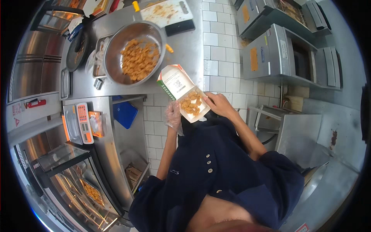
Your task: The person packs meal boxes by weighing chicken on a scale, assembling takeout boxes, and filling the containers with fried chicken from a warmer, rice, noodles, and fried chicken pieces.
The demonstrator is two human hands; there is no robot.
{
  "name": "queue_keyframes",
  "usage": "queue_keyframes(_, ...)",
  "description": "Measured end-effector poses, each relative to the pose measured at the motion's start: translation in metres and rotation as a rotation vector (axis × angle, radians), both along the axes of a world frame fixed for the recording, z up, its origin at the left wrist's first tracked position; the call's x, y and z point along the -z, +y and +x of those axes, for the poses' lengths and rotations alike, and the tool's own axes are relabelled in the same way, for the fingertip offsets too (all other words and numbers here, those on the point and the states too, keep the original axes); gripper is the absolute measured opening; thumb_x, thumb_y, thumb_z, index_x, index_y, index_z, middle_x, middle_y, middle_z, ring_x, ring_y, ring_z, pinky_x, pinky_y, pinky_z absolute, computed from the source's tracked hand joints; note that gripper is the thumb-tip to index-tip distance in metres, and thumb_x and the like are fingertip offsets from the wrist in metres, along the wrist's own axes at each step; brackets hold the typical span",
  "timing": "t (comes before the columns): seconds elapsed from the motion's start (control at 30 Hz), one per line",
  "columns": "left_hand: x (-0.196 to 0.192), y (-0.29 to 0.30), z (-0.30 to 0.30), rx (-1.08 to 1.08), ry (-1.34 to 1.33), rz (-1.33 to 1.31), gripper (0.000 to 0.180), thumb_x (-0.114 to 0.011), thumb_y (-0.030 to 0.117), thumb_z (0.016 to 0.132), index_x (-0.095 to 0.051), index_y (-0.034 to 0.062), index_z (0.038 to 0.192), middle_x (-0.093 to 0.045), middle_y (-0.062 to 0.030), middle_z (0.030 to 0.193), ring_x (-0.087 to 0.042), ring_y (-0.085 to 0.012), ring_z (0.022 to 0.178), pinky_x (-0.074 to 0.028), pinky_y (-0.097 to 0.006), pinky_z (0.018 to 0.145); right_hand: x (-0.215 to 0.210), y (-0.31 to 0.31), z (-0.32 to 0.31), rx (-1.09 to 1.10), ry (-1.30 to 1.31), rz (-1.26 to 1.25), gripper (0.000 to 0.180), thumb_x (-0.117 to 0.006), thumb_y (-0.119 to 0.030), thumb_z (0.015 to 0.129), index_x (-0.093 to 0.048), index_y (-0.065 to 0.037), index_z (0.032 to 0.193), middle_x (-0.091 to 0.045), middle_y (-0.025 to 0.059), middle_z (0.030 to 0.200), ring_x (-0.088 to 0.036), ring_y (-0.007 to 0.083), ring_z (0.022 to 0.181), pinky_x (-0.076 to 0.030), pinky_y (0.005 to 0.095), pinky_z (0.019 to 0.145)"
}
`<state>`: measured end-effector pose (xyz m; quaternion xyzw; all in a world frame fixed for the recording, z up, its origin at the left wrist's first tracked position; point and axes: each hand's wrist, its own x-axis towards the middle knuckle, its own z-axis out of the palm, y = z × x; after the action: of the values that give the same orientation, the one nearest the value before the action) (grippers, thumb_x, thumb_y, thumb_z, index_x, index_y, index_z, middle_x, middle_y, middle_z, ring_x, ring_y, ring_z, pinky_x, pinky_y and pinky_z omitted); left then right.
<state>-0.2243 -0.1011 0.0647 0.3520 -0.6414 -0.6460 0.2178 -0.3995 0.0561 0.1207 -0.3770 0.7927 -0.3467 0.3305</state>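
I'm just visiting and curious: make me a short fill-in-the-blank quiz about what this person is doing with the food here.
1. The left hand wears a clear plastic ____.
2. The open paper box held by both hands contains golden fried ____.
3. More of the same food sits in a big round metal ____ on the steel counter.
4. The right hand is ____, with nothing covering it.

Missing words: glove; chicken pieces; bowl; bare
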Motion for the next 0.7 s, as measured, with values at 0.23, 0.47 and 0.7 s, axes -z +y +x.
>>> queue_keyframes(0.23,-0.019,0.027,-0.132,-0.149,-0.030,-0.206,0.030,-0.053,0.023,0.100,-0.063,-0.0047,0.105,-0.067,-0.0128,0.089,-0.058,-0.0170,0.081,-0.047,-0.035,0.071,-0.013,0.004,-0.164,-0.242,-0.041,-0.038,0.035,-0.048,-0.036,0.098,-0.064,-0.007,0.110,-0.060,0.0213,0.068,-0.059,0.0398,0.064,-0.045,0.0454,0.061)
queue_keyframes(0.47,-0.016,-0.002,-0.289,-0.158,-0.304,-0.255,0.029,-0.056,0.027,0.097,-0.063,0.0000,0.105,-0.065,-0.0154,0.084,-0.059,-0.0203,0.074,-0.047,-0.036,0.068,0.024,-0.033,-0.318,-0.158,-0.087,-0.078,0.040,-0.056,-0.039,0.097,-0.064,-0.003,0.112,-0.055,0.0129,0.062,-0.050,0.0173,0.054,-0.042,0.0328,0.055)
queue_keyframes(0.7,0.026,-0.060,-0.503,-0.040,-0.066,-0.059,0.030,-0.057,0.026,0.098,-0.063,0.0012,0.113,-0.066,-0.0064,0.094,-0.058,-0.0090,0.087,-0.049,-0.026,0.076,0.022,-0.060,-0.494,0.024,-0.243,-0.130,0.036,-0.056,-0.028,0.099,-0.060,0.003,0.117,-0.060,0.0057,0.066,-0.050,0.0095,0.062,-0.042,0.0286,0.056)
